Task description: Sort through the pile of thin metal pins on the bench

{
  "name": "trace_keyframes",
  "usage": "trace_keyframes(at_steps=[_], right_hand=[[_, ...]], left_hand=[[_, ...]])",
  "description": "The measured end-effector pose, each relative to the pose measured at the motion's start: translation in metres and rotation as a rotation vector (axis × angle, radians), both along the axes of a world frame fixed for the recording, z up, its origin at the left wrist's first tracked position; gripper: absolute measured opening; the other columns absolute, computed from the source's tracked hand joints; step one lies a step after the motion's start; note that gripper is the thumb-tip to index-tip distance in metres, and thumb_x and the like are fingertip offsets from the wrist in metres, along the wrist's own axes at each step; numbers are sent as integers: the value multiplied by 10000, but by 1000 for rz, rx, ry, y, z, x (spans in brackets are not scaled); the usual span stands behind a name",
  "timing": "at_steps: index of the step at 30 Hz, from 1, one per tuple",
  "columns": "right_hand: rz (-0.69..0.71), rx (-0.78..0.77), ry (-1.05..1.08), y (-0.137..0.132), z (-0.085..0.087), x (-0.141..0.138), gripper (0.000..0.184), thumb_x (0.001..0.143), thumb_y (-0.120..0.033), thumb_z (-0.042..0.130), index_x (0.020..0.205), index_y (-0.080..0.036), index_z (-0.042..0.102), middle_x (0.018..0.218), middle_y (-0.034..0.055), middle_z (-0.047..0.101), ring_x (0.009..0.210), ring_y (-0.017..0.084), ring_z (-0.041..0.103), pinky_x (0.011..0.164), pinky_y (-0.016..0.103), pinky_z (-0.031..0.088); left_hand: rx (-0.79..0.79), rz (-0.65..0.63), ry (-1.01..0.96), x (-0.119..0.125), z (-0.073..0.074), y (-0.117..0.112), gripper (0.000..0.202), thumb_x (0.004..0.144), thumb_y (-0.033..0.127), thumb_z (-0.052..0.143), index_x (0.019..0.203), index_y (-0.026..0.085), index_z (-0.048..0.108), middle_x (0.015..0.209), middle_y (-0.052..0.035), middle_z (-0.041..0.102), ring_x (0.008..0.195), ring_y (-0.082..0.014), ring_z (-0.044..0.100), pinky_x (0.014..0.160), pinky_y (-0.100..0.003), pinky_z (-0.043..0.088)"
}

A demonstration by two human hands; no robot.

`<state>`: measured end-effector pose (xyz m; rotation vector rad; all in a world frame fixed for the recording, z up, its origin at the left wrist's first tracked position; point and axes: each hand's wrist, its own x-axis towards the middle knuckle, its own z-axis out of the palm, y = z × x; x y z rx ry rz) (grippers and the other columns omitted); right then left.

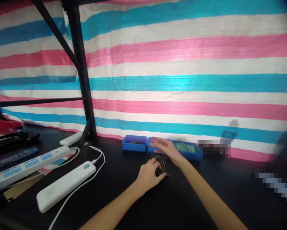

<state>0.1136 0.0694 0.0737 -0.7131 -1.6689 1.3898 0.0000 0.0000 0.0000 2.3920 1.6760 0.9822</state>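
Observation:
A pile of thin metal pieces (164, 158), like screws or nails, lies on the black table in front of three blue bins. My left hand (149, 175) rests at the near side of this pile, fingers curved over it and thumb held apart. Nothing shows in its grasp, though the fingertips are partly hidden. Above the middle blue bin (153, 149) is my right hand (168, 150), its fingers stretched out and slightly spread. That hand hides much of the bin. The left blue bin (134, 147) holds some small dark pieces. Pale green items, perhaps plastic bags, fill the right blue bin (191, 156).
A white power bank-like device (66, 185) with a white cable lies left of my arms. Beyond it are a white power strip (30, 166) and a phone-like device (17, 156). A black metal post (82, 73) rises before the striped sheet (181, 83). Blurred-out objects lie at right.

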Motion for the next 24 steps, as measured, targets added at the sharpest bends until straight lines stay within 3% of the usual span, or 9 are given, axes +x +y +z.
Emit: trace_keyframes(at_steps=[4, 6, 10, 12, 14, 16, 18, 20, 24], right_hand=[[-22, 91, -155, 4, 5, 15, 370, 760, -396, 588, 1045, -163, 615, 977, 85, 651, 837, 193, 629, 643, 254, 533], [-24, 202, -352, 7, 6, 26, 311, 768, -368, 569, 997, -170, 641, 886, 67, 668, 774, 191, 634, 607, 255, 522], [-86, 417, -924, 8, 2, 46, 181, 565, -225, 727, 740, -187, 697, 722, 41, 665, 708, 220, 633, 643, 292, 507], [-112, 331, -1068, 7, -3, 50, 312, 437, -173, 781, 735, -178, 690, 701, 41, 655, 609, 208, 632, 584, 293, 514], [-71, 124, -1095, 5, -7, 50, 520, 343, -169, 809, 845, -159, 673, 679, 39, 643, 482, 178, 609, 483, 279, 512], [-7, -75, -1110, 3, -10, 48, 725, 291, -178, 822, 987, -137, 623, 649, 33, 635, 423, 166, 591, 434, 276, 509], [50, -171, -1159, 2, -12, 44, 849, 306, -188, 831, 1104, -120, 550, 633, 36, 635, 442, 178, 602, 445, 293, 522], [113, -196, -1207, 2, -14, 40, 810, 389, -191, 825, 1133, -100, 519, 603, 38, 631, 469, 194, 616, 455, 319, 533], [115, -163, -1141, 7, -24, 36, 355, 573, -200, 749, 889, -96, 624, 543, 25, 601, 472, 186, 614, 456, 328, 538]], left_hand=[[-38, -72, 78, -4, 1, 1, 310, 710, 506, 588, 814, 215, 585, 854, -16, 560, 826, -191, 542, 656, -265, 397], [-72, -96, 95, -6, 1, 1, 306, 705, 502, 597, 820, 218, 589, 847, -9, 560, 811, -183, 544, 631, -253, 386], [-132, -110, 88, -7, 2, 3, 172, 780, 396, 548, 823, 237, 594, 835, 9, 558, 795, -158, 547, 608, -233, 367], [-149, -110, 80, -7, 2, 3, 133, 802, 349, 522, 822, 242, 597, 831, 14, 555, 791, -149, 545, 616, -228, 366], [-155, -104, 76, -6, 3, 3, 125, 809, 326, 508, 820, 239, 597, 829, 16, 551, 788, -143, 542, 628, -225, 369], [-162, -93, 83, -6, 4, 4, 125, 811, 317, 502, 822, 235, 595, 826, 16, 548, 786, -140, 540, 629, -220, 370], [-171, -86, 94, -5, 4, 4, 123, 815, 307, 493, 827, 237, 594, 826, 18, 548, 796, -137, 538, 624, -211, 369], [-175, -80, 104, -5, 3, 5, 123, 820, 298, 484, 826, 241, 593, 829, 20, 550, 804, -134, 537, 616, -203, 365], [-167, -56, 107, -5, 1, 7, 134, 827, 290, 465, 826, 242, 589, 824, 18, 551, 793, -132, 538, 610, -200, 360]])
